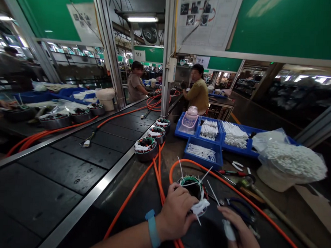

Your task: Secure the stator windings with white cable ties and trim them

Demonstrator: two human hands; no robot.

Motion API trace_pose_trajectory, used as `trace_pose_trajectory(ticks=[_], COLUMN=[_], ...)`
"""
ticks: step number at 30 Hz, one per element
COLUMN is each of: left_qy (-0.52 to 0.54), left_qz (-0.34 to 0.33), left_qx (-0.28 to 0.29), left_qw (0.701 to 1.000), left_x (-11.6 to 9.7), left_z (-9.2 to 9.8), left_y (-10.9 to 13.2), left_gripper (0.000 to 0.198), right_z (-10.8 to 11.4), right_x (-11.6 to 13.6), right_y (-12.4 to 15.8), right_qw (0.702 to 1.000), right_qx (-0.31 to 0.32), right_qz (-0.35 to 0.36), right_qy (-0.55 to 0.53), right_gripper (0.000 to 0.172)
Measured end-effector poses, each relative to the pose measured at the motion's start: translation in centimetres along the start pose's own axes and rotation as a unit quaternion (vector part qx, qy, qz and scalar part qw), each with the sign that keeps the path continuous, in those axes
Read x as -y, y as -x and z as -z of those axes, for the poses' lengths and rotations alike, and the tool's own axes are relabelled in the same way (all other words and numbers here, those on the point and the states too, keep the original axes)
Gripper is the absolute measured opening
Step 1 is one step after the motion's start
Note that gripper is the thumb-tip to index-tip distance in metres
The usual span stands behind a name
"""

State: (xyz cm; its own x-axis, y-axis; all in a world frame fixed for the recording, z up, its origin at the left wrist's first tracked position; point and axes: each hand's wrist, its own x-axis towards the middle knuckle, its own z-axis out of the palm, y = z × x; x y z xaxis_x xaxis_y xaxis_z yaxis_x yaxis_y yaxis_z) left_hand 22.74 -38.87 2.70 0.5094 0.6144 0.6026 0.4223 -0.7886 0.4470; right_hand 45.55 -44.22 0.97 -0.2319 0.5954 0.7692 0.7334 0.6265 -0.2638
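Note:
In front of me stands a motor stator (192, 182), a ring with green and red windings, with several white cable ties (206, 174) sticking out around its top. My left hand (177, 212), with a blue band at the wrist, is closed on the near left side of the stator, by a white wrapped piece (200, 206) at its rim. My right hand (240, 231) is just to the right, its fingers pinching the lower end of a thin white cable tie (213, 193). A white covering (228, 230) shows on one of its fingers.
Three more stators (145, 148) line the bench beside the conveyor (67, 163). Orange cables (159, 175) run across the bench. Blue bins (203, 161) hold white ties and sleeves. Pliers (241, 207) and a bulging bag (292, 162) lie right. Two co-workers (198, 90) are farther back.

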Motion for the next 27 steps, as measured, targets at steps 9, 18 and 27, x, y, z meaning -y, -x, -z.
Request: trace_pose_trajectory(ticks=[9, 18, 27], left_qy=[-0.002, -0.006, -0.009], left_qz=[-0.028, -0.030, -0.032], left_qx=[-0.021, -0.002, -0.023], left_qw=[0.999, 1.000, 0.999], left_x=[0.5, 0.8, 0.6], left_z=[-0.4, -0.5, -0.5], left_y=[0.1, 0.2, 0.2], left_gripper=[0.022, 0.024, 0.022], right_z=[-2.3, -2.5, -2.4], right_x=[0.2, 0.1, 1.2], right_y=[-0.5, -0.5, -0.6], right_qw=[0.997, 0.999, 1.000], right_qx=[-0.007, 0.013, -0.007], right_qz=[-0.001, 0.011, -0.002], right_qy=[-0.080, -0.047, -0.026], right_gripper=[0.031, 0.028, 0.028])
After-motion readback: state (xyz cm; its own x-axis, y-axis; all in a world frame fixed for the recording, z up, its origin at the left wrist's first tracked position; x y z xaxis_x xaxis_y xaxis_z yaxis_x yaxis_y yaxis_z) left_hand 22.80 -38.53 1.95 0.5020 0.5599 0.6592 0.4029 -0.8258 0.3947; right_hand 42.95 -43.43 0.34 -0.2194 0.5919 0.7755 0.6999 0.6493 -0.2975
